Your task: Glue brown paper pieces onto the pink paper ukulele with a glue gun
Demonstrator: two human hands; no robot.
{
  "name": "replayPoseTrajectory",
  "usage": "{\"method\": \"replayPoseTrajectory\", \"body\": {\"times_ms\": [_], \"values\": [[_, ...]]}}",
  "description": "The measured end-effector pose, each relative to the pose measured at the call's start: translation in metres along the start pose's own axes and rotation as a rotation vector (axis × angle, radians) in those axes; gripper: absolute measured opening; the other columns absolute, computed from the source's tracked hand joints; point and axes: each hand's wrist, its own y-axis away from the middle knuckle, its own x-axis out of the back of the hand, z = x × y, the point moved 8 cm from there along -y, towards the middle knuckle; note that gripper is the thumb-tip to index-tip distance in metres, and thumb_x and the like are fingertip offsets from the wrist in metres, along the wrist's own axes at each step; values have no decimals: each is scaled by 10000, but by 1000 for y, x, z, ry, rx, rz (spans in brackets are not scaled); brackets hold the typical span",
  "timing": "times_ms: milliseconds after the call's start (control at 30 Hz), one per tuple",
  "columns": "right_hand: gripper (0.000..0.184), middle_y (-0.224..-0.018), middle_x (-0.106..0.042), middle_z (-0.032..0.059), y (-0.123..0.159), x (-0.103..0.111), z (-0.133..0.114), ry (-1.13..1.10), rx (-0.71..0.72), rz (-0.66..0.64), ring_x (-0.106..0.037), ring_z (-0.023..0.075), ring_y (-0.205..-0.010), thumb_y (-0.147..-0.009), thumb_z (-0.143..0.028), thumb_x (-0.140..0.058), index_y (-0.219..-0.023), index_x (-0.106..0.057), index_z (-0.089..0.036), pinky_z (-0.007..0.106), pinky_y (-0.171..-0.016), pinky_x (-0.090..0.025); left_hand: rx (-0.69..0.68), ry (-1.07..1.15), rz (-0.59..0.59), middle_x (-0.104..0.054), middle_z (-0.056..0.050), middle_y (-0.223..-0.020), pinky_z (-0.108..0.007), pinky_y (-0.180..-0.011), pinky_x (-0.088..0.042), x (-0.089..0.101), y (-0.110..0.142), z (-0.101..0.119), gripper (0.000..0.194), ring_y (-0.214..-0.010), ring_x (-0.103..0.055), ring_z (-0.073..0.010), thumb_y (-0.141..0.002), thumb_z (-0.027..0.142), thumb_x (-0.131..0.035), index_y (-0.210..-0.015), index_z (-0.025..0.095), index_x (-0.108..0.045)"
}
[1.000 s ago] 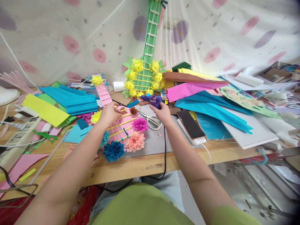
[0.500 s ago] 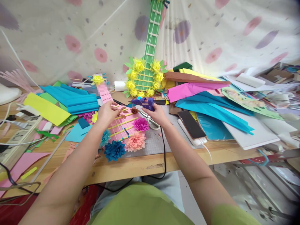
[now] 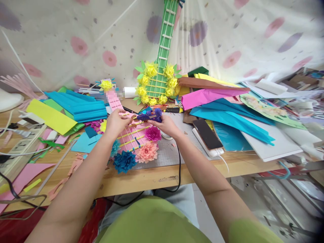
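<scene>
My right hand (image 3: 165,125) is closed round a purple glue gun (image 3: 150,116), whose nozzle points left toward my left hand. My left hand (image 3: 116,123) pinches a small brown paper piece (image 3: 133,117) over the pink paper guitar (image 3: 131,133) lying on the desk. Paper flowers sit along the guitar's lower edge: a magenta flower (image 3: 153,133), a peach flower (image 3: 146,152) and a blue flower (image 3: 124,161). The gun's black cord (image 3: 178,168) drops over the desk's front edge.
A green paper guitar (image 3: 160,64) with yellow flowers leans on the dotted backdrop. Blue and yellow paper sheets (image 3: 76,107) lie left, pink and teal sheets (image 3: 215,98) right. A phone (image 3: 205,134) rests right of my right hand. A power strip (image 3: 20,145) sits far left.
My right hand has carried the glue gun leftward from beside the scissors until its nozzle meets the brown piece at my left hand. My left hand stayed over the pink guitar.
</scene>
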Motion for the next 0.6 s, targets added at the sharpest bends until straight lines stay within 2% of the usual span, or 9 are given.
{"method": "replayPoseTrajectory", "body": {"times_ms": [200,600], "values": [[442,-783,-668,45,0,-1,0,-15,1,-23,-573,174,-708,-725,-587,-614,-889,-668,-180,274,-644,-416,19,37,-10,-705,-25,-750,-264,-564,-529,-2,5,5,403,-639,-687,-185,-606,166,-705,-971,190,-536],[409,-744,-664,36,-1,3,-3,24,-11,10,-585,179,-686,-723,-577,-623,-833,-672,-186,281,-638,-421,-5,27,-39,-703,-26,-731,-284,-582,-540,-5,4,5,390,-617,-687,-188,-622,169,-707,-966,186,-524]]}}
